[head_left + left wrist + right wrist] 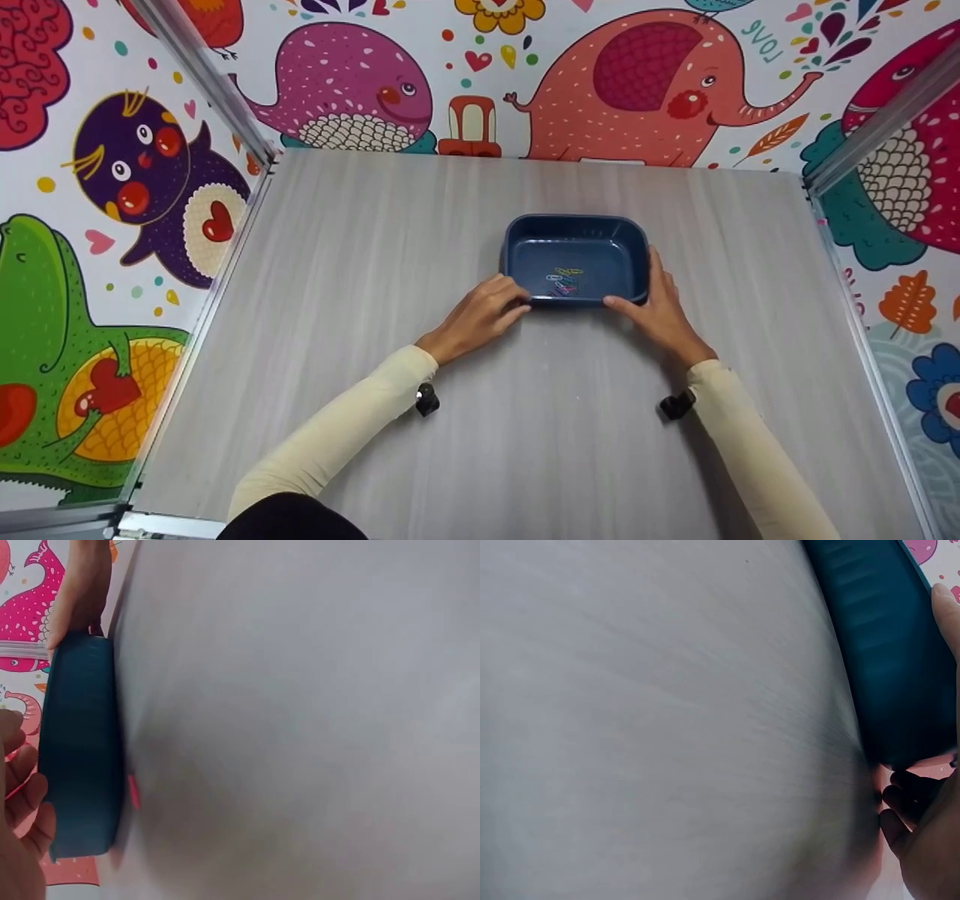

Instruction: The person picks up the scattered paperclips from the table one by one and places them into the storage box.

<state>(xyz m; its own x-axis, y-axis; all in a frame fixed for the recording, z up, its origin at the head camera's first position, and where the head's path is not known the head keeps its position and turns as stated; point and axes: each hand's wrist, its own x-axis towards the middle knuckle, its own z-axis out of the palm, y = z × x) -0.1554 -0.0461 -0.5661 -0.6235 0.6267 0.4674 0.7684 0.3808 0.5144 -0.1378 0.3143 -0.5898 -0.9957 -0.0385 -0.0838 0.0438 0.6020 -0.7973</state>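
A dark blue rectangular dish [600, 259] stands on the table. Several small coloured paper clips [565, 280] lie on its floor near the front side. My right hand [664, 315] grips its right end, thumb at the front rim and fingers along the side; the right wrist view shows that thumb [945, 611] on the rim. My left hand [484, 311] is at the front left corner, fingers bent and fingertips right at the rim. I cannot tell whether it pinches the rim or a small thing. In the left wrist view its curled fingers [30, 791] overlap the dish wall.
A small pink piece [133, 791] shows on the table right beside the dish's base. The light wood-grain table [375, 240] is bounded by metal frame posts [202, 71] and printed cartoon walls [487, 67] at the back and sides.
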